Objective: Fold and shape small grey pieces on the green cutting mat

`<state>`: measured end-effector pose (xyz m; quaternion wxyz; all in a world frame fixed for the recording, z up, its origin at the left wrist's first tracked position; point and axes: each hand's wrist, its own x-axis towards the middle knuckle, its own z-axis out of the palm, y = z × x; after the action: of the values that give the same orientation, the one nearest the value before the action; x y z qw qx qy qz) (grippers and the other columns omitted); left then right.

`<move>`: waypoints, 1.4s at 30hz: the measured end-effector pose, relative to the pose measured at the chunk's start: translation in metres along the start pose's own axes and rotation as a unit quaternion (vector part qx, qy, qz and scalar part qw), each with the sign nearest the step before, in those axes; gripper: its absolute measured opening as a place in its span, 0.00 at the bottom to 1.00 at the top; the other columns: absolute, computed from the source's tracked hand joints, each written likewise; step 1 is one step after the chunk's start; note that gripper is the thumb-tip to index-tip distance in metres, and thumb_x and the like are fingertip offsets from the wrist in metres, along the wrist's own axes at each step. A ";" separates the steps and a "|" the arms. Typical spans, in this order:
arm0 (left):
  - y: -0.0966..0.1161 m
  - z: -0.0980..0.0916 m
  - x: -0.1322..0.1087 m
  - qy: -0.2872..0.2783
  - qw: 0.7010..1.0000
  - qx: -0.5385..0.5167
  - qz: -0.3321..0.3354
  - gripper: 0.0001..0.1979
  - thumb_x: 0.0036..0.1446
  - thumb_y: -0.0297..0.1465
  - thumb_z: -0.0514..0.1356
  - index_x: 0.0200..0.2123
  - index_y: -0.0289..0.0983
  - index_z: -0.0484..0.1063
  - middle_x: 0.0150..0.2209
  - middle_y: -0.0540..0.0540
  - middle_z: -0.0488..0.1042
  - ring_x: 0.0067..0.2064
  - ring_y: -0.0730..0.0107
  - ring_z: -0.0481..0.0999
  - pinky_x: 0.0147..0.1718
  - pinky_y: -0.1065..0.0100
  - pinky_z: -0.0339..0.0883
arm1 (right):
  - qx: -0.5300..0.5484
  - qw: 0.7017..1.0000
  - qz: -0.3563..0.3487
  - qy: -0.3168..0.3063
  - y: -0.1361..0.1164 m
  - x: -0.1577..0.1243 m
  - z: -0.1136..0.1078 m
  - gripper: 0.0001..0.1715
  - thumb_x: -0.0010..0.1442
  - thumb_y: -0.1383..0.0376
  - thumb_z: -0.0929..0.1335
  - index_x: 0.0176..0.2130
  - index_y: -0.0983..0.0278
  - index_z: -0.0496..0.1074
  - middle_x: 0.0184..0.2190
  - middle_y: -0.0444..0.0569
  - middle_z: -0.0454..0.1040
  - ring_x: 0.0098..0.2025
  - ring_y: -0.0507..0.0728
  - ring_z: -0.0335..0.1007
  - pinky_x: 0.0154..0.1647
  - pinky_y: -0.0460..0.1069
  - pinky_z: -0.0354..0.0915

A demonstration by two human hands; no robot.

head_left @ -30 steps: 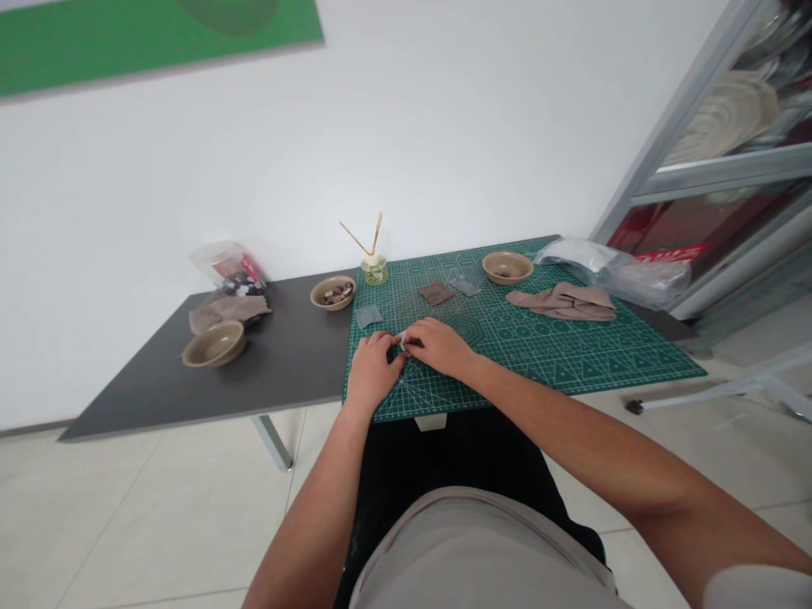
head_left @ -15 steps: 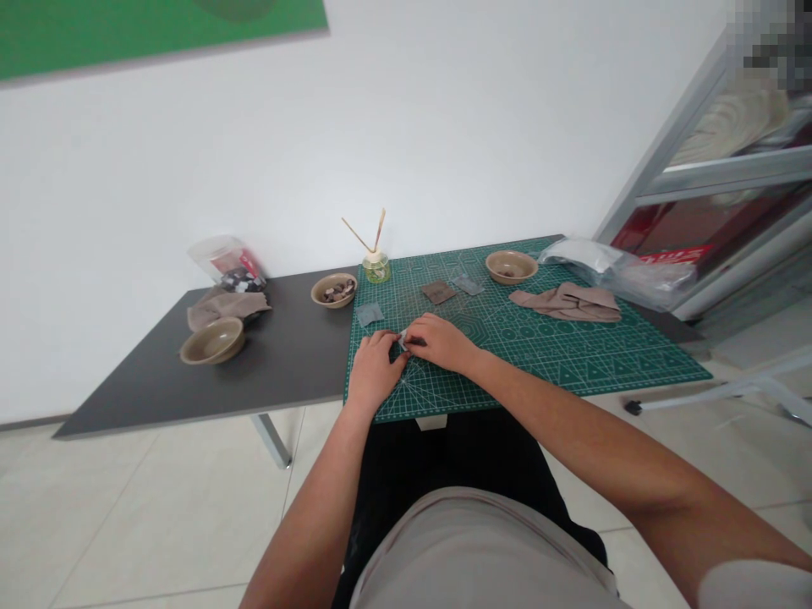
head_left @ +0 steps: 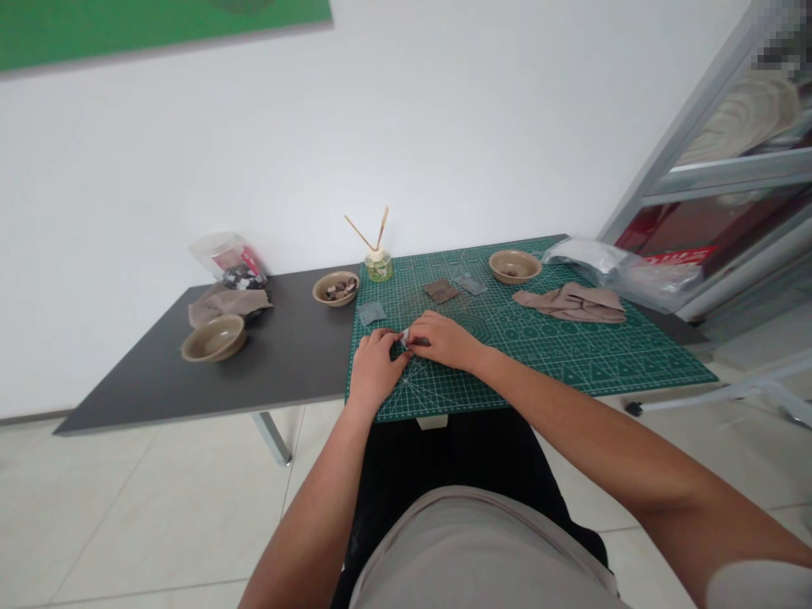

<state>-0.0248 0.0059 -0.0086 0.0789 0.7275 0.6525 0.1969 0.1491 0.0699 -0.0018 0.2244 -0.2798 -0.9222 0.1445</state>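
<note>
Both hands meet over the green cutting mat (head_left: 539,355) near its front left part. My left hand (head_left: 375,364) is closed, with thumb and fingertips pinching the edge of a small pale grey piece (head_left: 404,337). From the other side my right hand (head_left: 447,340) presses its closed fingers on the same piece; something dark shows under them, too small to name. Behind the hands lie a clear square packet (head_left: 371,313), a brown square pad (head_left: 441,292) and a second clear packet (head_left: 471,284).
A bowl of dark and pale pieces (head_left: 336,289), a reed diffuser (head_left: 379,265) and another bowl (head_left: 515,266) stand behind. A brown cloth (head_left: 574,303) and plastic bag (head_left: 625,269) lie right. At left are a bowl (head_left: 213,340), a cloth (head_left: 225,304) and a tipped clear container (head_left: 222,254).
The view has shifted very slightly. Both hands stay on the small pale piece in nearly the same pose.
</note>
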 end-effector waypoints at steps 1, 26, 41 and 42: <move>0.000 0.000 0.000 0.001 1.000 0.000 0.000 0.17 0.60 0.39 0.60 0.51 0.42 0.73 0.54 0.45 0.72 0.51 0.56 0.70 0.53 0.57 0.64 | -0.001 1.000 -0.004 -0.003 0.002 -0.001 -0.002 0.03 0.60 0.69 0.71 0.32 0.63 0.75 0.34 0.47 0.76 0.41 0.57 0.67 0.48 0.51 0.60; -0.001 0.003 -0.001 0.014 1.000 -0.019 -0.005 0.19 0.59 0.37 0.62 0.52 0.40 0.74 0.54 0.44 0.73 0.53 0.55 0.70 0.55 0.58 0.65 | 0.030 0.999 -0.014 -0.022 0.008 0.011 0.000 0.04 0.61 0.68 0.71 0.36 0.62 0.79 0.37 0.47 0.81 0.40 0.57 0.70 0.47 0.53 0.59; -0.002 0.002 0.000 0.013 1.000 -0.021 -0.005 0.19 0.59 0.38 0.61 0.52 0.39 0.74 0.53 0.44 0.73 0.52 0.55 0.70 0.54 0.57 0.65 | 0.032 0.999 -0.019 -0.025 0.014 0.006 0.000 0.04 0.59 0.66 0.73 0.36 0.60 0.80 0.38 0.44 0.82 0.38 0.57 0.69 0.45 0.53 0.60; -0.002 0.003 0.000 0.014 1.000 -0.020 -0.006 0.19 0.59 0.39 0.61 0.52 0.39 0.74 0.53 0.44 0.73 0.52 0.55 0.70 0.54 0.57 0.65 | 0.030 0.999 -0.009 -0.021 0.016 0.005 0.000 0.04 0.59 0.66 0.73 0.36 0.60 0.80 0.38 0.44 0.82 0.38 0.57 0.69 0.44 0.53 0.60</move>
<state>-0.0255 0.0064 -0.0116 0.0859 0.7193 0.6534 0.2198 0.1534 0.0858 -0.0063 0.2149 -0.2617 -0.9244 0.1759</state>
